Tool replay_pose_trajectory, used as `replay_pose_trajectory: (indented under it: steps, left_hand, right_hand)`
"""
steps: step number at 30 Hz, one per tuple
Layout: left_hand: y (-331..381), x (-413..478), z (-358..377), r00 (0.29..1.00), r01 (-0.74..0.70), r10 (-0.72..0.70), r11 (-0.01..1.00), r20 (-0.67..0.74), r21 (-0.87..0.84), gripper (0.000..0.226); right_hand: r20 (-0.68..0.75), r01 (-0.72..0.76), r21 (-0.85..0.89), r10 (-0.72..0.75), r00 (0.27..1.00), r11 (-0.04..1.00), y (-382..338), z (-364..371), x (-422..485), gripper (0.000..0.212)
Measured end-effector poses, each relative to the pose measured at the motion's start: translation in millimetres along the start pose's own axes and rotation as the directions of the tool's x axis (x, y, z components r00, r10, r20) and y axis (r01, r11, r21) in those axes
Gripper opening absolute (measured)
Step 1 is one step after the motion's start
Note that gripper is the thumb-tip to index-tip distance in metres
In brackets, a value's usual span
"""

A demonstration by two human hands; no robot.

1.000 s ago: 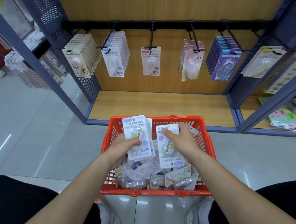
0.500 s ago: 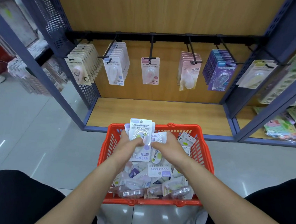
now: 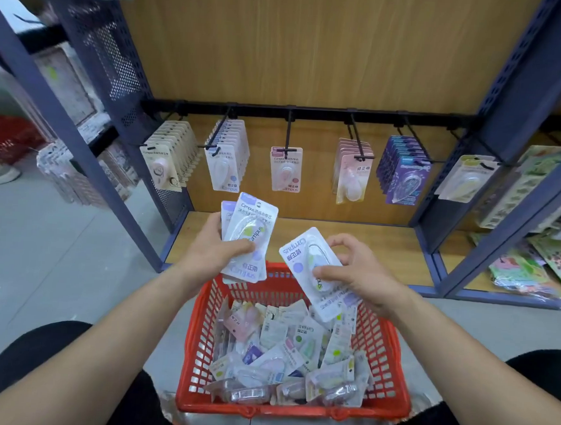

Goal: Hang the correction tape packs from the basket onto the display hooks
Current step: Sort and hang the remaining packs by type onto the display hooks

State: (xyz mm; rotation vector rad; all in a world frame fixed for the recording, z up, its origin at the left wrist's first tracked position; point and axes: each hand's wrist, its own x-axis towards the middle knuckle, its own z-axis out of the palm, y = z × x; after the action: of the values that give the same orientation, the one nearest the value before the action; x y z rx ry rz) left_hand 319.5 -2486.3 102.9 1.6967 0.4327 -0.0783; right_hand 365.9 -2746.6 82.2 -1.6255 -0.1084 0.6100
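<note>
A red basket point(image 3: 391, 360) on the floor before me holds several loose correction tape packs point(image 3: 283, 353). My left hand point(image 3: 211, 250) grips a small stack of white packs point(image 3: 251, 233) upright, above the basket's far rim. My right hand point(image 3: 357, 269) pinches a single white pack point(image 3: 306, 260), turned upside down and tilted, just right of the stack. On a black rail point(image 3: 311, 114) above the wooden shelf, display hooks carry rows of packs; the middle hook point(image 3: 287, 137) bears one pink pack point(image 3: 285, 170).
Blue shelf posts point(image 3: 79, 154) stand left and right of the bay. A wooden shelf board point(image 3: 352, 246) lies under the hooks. More stationery point(image 3: 538, 267) fills the bay to the right. My knees flank the basket.
Both hands rose out of the basket and moved apart, each with its packs. The view tilted up, so more of the wooden back panel shows.
</note>
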Motion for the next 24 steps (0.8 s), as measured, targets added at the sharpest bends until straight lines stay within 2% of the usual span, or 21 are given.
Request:
replay_pose_trajectory:
  steps: [4, 8, 11, 13, 15, 17, 22, 24]
  left_hand:
    - [2, -10, 0, 0.99, 0.033, -0.017, 0.993, 0.142, -0.114, 0.049]
    - [-6, -18, 10, 0.973, 0.036, 0.006, 0.984, 0.232, -0.177, 0.063]
    - [-11, -20, 17, 0.986, -0.024, 0.041, 0.994, 0.161, -0.107, 0.063]
    - [-13, -21, 19, 0.994, -0.051, 0.058, 0.996, 0.094, -0.075, 0.058]
    - [-14, -21, 18, 0.996, -0.071, 0.074, 0.995, 0.04, -0.067, 0.056]
    - [-13, -20, 15, 0.996, -0.087, 0.088, 0.994, 0.007, -0.073, 0.056]
    - [-12, -20, 5, 0.996, -0.085, 0.08, 0.991, -0.045, -0.1, 0.058]
    - [-11, -20, 2, 0.995, -0.091, 0.087, 0.99, -0.038, -0.104, 0.054]
  right_hand:
    - [0.145, 0.036, -0.062, -0.027, 0.989, 0.997, -22, -8, -15, 0.041]
    - [0.153, 0.164, -0.3, -0.122, 0.981, 0.94, -33, -3, -25, 0.034]
    - [0.136, 0.172, -0.369, -0.13, 0.982, 0.913, -34, -2, -29, 0.034]
    - [0.074, 0.165, -0.387, -0.148, 0.986, 0.907, -33, 2, -28, 0.037]
    - [-0.051, 0.121, -0.325, -0.145, 0.988, 0.938, -33, 8, -25, 0.043]
    - [-0.111, 0.098, -0.254, -0.13, 0.985, 0.962, -34, 13, -21, 0.049]
    - [0.042, 0.12, -0.309, -0.113, 0.993, 0.944, -39, 17, -17, 0.049]
    - [0.047, 0.115, -0.319, -0.105, 0.993, 0.941, -41, 16, -14, 0.05]
